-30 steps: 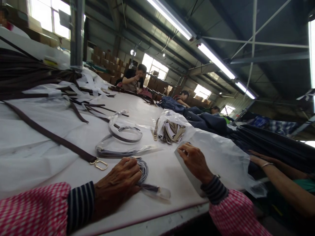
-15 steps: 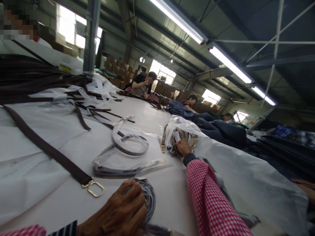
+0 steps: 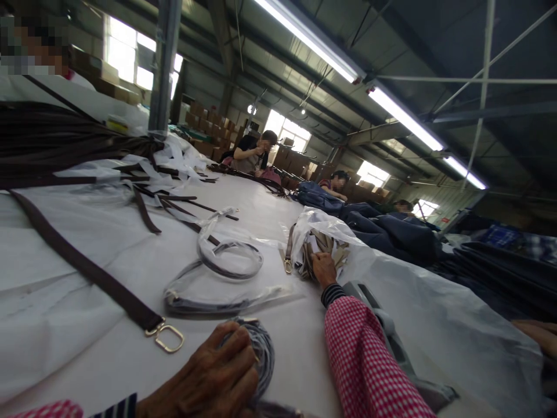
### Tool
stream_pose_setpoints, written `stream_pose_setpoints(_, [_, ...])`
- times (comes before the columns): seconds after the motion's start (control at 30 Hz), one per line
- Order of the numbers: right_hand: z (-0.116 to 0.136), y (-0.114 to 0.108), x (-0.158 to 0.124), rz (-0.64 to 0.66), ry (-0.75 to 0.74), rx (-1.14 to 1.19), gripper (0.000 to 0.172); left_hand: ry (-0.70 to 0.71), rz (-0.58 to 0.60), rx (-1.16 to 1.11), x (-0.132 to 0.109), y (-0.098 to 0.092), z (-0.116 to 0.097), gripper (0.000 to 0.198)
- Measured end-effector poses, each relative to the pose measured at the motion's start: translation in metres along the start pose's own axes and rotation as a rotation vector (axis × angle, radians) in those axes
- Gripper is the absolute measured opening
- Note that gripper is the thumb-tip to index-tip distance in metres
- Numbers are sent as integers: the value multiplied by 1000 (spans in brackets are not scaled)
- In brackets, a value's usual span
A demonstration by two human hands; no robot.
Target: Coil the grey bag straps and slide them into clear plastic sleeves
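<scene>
My left hand [image 3: 213,371] is closed on a coil of thin grey cord [image 3: 265,354] at the table's near edge. Its fingers curl over the coil's left side and hide part of it. Further off, my right hand [image 3: 324,268] reaches into the mouth of a clear plastic bag [image 3: 310,219]. The fingers are bent around a bundle of tan strips [image 3: 342,252], and their tips are partly hidden. A strap with a gold clasp [image 3: 288,266] hangs out beside the bag. Two loops of grey cord in clear wrap [image 3: 239,273] lie between my hands.
A dark brown strap [image 3: 87,261] with a gold clip [image 3: 169,338] crosses the left side. Behind it lies a pile of brown straps [image 3: 52,139]. A grey plastic tool [image 3: 391,337] sits beside my right forearm. Dark blue fabric [image 3: 387,232] is heaped at right; several people are around.
My right hand has shifted slightly down and its forearm left, showing more of the grey plastic tool. The left hand stays on the coil.
</scene>
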State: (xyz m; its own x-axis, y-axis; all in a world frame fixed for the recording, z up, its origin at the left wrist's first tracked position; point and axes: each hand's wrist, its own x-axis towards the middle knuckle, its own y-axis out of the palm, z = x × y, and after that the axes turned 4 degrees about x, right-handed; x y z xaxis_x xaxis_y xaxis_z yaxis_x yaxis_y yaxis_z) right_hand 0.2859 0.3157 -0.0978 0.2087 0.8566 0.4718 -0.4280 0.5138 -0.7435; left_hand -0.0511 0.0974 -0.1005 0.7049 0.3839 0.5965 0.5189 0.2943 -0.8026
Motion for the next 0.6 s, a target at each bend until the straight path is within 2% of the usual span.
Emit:
stream_pose_setpoints(0.13, [12,-9,-12,-16,91,-65,25,10,-43,5,-2,5,0,14])
stream_pose_setpoints(0.27, [24,-21,-17,-36,80,-80,22,13,-116,-9,-5,13,1,15])
stream_pose_setpoints(0.43, [31,-27,-27,-48,86,-64,18,-28,-23,-87,-4,10,1,20])
stream_pose_setpoints(0.6, [28,-22,-39,40,93,-7,20,-80,37,-132,-3,4,-3,21])
